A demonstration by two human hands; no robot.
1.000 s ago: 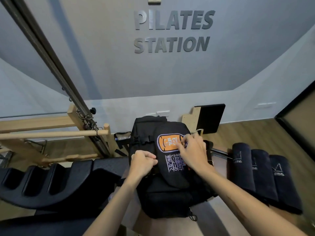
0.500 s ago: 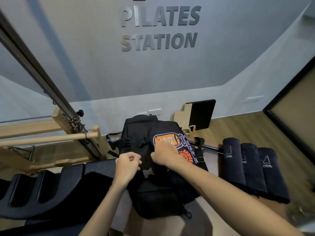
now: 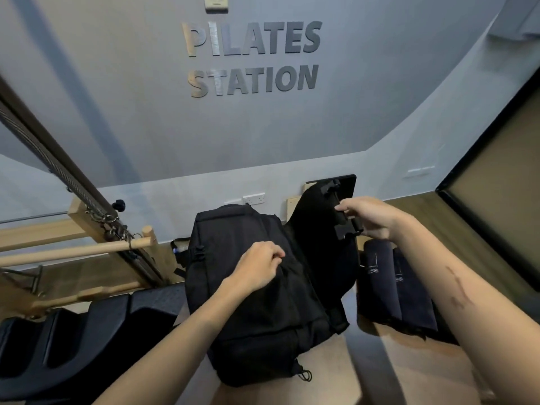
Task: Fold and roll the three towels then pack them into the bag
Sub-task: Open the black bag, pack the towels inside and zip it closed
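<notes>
Head view: right hand (image 3: 369,217) pinches the bag's flap (image 3: 321,229), held out to the right; left hand (image 3: 258,268) grips fabric on the bag (image 3: 248,302) front. Rolled towels (image 3: 391,285) lie just right of the bag, long axes away from the person, nearest the right hand, likely the one to fetch them.

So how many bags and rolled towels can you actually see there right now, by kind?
Black bag, flap lifted by the right hand, left hand on its front: 1
Dark rolled towels showing beside it, first, second: 2 (any third is hidden behind the right arm)
Total: 3
</notes>
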